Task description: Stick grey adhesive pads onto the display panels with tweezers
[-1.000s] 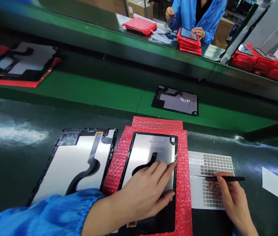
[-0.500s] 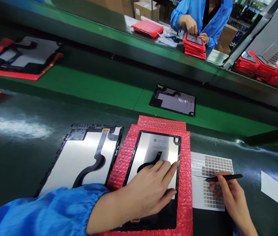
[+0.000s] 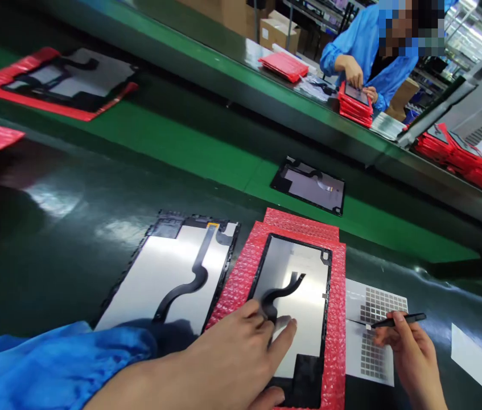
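Observation:
A screen panel [image 3: 304, 336] with a silver back and black border lies on red bubble wrap [image 3: 335, 341]. My left hand [image 3: 244, 347] rests over its lower left part, fingers apart, beside a curved black flex cable [image 3: 281, 293]. Whether the fingertips touch the cable I cannot tell. A small grey tab [image 3: 324, 295] sits on the panel's right edge. My right hand [image 3: 413, 347] grips black tweezers [image 3: 398, 320] over a white sheet [image 3: 354, 353] of small grey square stickers [image 3: 373, 356]. A tiny pale square shows at the tweezer tips.
Left of the wrap lies a second panel [image 3: 172, 250] with a flex cable. Another panel [image 3: 311, 185] rests on the green strip, and one [image 3: 74, 80] on red wrap lies far left. White papers [image 3: 480, 350] lie at right. Across the bench a co-worker [image 3: 366, 57] handles red-wrapped panels.
My left hand has shifted from the panel's right edge toward its lower left, uncovering the grey tab. A pale square now shows at the tweezer tips. The view has turned.

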A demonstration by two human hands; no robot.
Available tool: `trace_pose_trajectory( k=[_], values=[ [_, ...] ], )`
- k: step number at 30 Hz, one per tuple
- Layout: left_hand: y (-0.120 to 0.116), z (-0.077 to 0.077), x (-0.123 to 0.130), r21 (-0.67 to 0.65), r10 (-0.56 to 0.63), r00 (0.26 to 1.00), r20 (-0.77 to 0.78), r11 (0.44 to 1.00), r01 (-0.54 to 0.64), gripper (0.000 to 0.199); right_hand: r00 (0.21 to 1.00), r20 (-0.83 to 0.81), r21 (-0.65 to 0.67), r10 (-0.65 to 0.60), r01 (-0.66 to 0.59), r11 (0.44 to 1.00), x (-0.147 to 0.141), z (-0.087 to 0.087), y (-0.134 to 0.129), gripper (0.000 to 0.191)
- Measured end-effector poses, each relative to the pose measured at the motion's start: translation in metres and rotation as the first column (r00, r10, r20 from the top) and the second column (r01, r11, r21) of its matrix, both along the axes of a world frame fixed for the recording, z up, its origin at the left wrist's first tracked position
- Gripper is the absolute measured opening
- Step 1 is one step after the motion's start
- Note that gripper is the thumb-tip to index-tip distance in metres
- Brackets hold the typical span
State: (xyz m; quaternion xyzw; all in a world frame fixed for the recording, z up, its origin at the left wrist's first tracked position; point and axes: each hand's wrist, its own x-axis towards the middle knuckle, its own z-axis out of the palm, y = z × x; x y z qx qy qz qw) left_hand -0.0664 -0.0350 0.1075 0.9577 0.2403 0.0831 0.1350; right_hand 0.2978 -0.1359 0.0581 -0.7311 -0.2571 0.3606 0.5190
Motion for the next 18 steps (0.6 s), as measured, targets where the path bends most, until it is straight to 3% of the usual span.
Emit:
trace_pose_trajectory(
  k=[3,7,11,14,18],
  values=[
    [-0.001,-0.009,0.0,0.086,-0.017,1.0,-0.005,0.996,0.018,0.062,0.999,0.011,0.024,0.045,-0.045,0.999,-0.023,0.016,0.024,0.045],
    [0.001,-0.021,0.005,0.157,-0.035,0.999,-0.03,0.987,0.039,0.071,0.976,0.059,0.049,0.208,-0.211,0.976,-0.081,0.038,0.068,0.043],
    [0.002,-0.039,0.016,0.155,-0.024,1.0,-0.012,0.988,0.026,0.075,0.941,0.118,0.062,0.317,-0.326,0.943,-0.143,0.042,0.105,0.038],
    [0.002,-0.054,0.027,0.14,-0.015,0.999,0.034,0.99,0.01,0.055,0.909,0.118,0.028,0.399,-0.404,0.914,-0.168,0.033,0.122,0.04],
    [0.006,-0.064,0.036,0.153,-0.004,0.996,0.091,0.988,-0.01,0.028,0.916,0.091,-0.022,0.391,-0.39,0.92,-0.174,0.02,0.131,0.043]
  ],
)
